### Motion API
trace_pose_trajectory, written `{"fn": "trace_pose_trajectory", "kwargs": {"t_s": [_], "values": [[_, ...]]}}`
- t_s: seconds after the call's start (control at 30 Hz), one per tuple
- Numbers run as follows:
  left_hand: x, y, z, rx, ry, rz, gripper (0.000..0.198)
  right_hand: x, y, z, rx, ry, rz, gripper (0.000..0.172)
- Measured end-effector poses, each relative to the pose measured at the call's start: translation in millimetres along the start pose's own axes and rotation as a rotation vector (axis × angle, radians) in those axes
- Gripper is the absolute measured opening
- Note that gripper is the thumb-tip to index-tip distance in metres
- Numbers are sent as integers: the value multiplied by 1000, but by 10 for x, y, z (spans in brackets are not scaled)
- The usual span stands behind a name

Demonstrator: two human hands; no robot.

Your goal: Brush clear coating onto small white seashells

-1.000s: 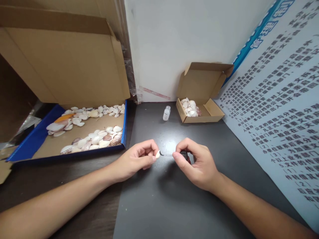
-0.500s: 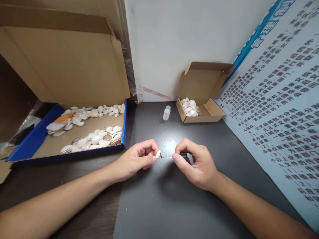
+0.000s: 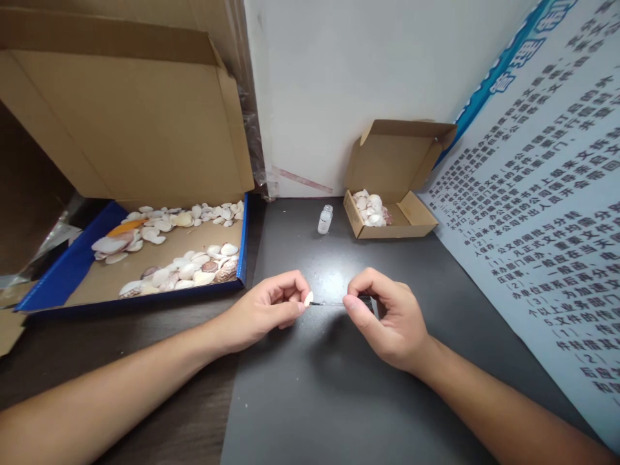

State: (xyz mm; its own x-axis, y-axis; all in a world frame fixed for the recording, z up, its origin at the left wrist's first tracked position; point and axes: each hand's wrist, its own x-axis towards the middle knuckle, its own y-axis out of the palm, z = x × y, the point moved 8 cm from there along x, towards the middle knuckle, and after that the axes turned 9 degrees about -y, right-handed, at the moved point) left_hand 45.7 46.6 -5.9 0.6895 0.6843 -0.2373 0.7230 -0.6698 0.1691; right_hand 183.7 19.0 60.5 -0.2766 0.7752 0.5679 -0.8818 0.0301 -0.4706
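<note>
My left hand [image 3: 271, 309] is closed, pinching a small pale seashell [image 3: 309, 298] between thumb and fingertips. Across from it, my right hand [image 3: 390, 323] is closed around the black cap of a thin-stemmed brush [image 3: 329, 303]. The brush lies level between the hands, its dark tip at the shell's right edge and apparently touching it. Behind both hands a small clear glass bottle [image 3: 325, 221] stands upright without a lid, with whitish contents or a pale label.
At the left, an open blue-edged cardboard box [image 3: 159, 252] holds many loose shells [image 3: 186, 271]. A smaller open carton [image 3: 394, 234] at the back right contains white shells [image 3: 371, 210]. A white panel [image 3: 349, 97] and a printed poster [image 3: 537, 245] border the dark table [image 3: 290, 400].
My right hand has shifted slightly right, and more of the brush's stem and dark tip shows. My left hand stays almost in place with the shell. The view has moved very slightly.
</note>
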Motion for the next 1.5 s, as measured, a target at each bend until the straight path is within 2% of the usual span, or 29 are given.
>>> {"fn": "trace_pose_trajectory", "kwargs": {"t_s": [0.3, 0.5, 0.9, 1.13, 1.37, 1.5], "values": [[2, -20, 7, 10, 2, -24, 23, 10, -12, -40, -48, 39, -23, 15], [-1, -14, 8, 4, -2, -11, 21, 19, 38, -4, -32, -2, 33, 16], [-4, -15, 2, -3, -18, -31, 22, -19, 90, -45, -8, 27, 109, 15], [18, -37, 48, -177, -11, 6, 15, 5, 31, -26, 11, 4, 15, 15], [19, -45, 37, -312, -63, -13, 16, 0, 49, -95, -52, 73, 38, 15], [27, -59, 34, -350, -77, -15, 15, 1, 41, -66, -3, 29, 13, 11]]}}
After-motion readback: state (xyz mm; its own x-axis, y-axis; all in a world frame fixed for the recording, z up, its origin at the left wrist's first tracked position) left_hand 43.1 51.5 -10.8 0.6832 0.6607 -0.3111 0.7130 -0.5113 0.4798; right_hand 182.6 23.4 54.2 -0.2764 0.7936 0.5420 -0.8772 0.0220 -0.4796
